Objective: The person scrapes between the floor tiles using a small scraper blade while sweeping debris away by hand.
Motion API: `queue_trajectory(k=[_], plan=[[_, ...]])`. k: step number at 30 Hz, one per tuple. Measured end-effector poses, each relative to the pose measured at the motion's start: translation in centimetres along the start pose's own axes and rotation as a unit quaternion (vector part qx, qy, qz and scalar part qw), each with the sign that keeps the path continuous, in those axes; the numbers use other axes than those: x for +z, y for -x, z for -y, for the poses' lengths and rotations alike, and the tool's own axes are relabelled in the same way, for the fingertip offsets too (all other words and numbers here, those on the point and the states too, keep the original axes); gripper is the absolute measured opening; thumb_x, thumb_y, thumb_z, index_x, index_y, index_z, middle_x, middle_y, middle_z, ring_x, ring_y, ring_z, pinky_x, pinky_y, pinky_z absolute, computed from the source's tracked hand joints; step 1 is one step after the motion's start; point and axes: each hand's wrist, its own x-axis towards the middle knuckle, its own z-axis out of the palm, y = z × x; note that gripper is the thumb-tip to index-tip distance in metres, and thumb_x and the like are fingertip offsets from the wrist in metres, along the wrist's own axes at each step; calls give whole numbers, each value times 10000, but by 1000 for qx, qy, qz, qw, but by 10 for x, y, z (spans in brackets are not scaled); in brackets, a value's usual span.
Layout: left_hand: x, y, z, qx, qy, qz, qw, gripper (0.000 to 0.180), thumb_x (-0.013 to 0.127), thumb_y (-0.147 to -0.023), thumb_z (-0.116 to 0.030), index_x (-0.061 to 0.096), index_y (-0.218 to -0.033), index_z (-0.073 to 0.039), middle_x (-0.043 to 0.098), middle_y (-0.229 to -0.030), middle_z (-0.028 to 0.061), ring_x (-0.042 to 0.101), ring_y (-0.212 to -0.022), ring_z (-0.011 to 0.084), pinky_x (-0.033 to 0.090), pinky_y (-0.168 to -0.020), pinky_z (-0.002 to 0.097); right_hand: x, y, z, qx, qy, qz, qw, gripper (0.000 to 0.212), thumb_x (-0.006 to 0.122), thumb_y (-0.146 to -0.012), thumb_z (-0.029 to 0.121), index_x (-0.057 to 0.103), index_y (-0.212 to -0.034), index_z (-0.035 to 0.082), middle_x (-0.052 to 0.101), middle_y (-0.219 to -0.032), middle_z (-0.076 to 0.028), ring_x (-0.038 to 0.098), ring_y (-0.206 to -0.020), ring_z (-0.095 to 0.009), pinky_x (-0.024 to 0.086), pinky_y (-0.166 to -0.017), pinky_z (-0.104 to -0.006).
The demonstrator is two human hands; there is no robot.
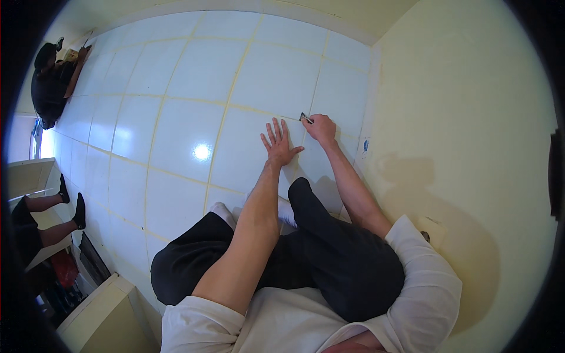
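My left hand [279, 145] lies flat on a white floor tile [247, 132], its fingers spread and nothing in them. Just to its right, my right hand [322, 129] is closed around a small scraper [305, 118] with a dark flat blade. That blade rests at a grout line close to a corner where tiles meet. The scraper's handle is mostly hidden in my fingers. Yellowish grout lines run between the glossy tiles, and the line near the blade looks darker and thinner.
A cream wall [465, 100] rises close on my right. My legs in dark trousers [347, 253] are folded beneath my arms. One person in dark clothes [53, 88] crouches at the far left. Another person's legs with black shoes [79, 210] reach in at the left, above a cream ledge [106, 312].
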Motion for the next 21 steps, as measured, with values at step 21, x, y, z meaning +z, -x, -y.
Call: queue_trajectory(k=[21], plan=[[2, 1, 5, -3, -11, -4, 1000, 1305, 701, -760, -680, -147, -1568, -106, -219, -1625, 185, -231, -1476, 421, -115, -1123, 675, -7, -5, 2, 35, 13, 81, 996, 411, 657, -830, 519, 781, -883, 130, 727, -814, -149, 708, -798, -342, 560, -724, -444]])
